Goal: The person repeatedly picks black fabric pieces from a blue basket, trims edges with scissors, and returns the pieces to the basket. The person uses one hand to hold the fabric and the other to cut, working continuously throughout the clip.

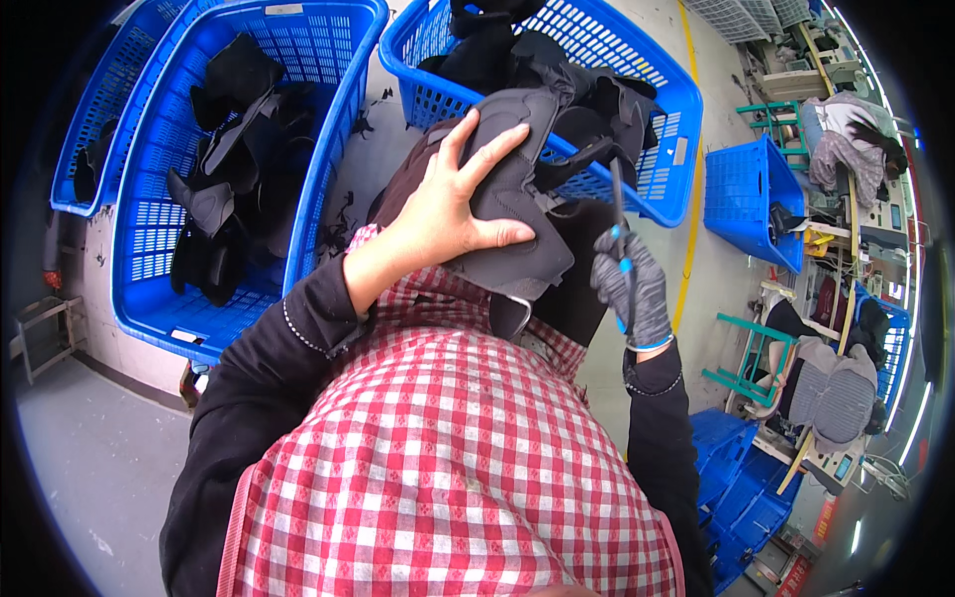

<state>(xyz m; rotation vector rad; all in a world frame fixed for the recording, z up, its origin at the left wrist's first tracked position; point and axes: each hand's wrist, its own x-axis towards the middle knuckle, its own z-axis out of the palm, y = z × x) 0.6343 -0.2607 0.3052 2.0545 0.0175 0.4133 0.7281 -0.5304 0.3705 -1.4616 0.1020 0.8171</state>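
Note:
A dark grey piece with stitched lines, like a shoe upper (512,194), lies across my lap over the apron. My left hand (453,204), bare, rests on it with the fingers spread wide and the thumb stretched out to the right. In a grey glove, my right hand (634,289) is closed around a slim tool with a blue-and-black handle (624,266). Its long, dark, narrow end (618,194) points away from me, just right of the grey piece. Whether that end touches the dark strip (575,167) beside it, I cannot tell.
Blue baskets (333,189) (662,209) with dark cut pieces stand at the left and ahead. Another blue basket (741,199) is on the floor to the right, past a yellow line (688,259). People sit at work tables along the right, near green frames (751,363).

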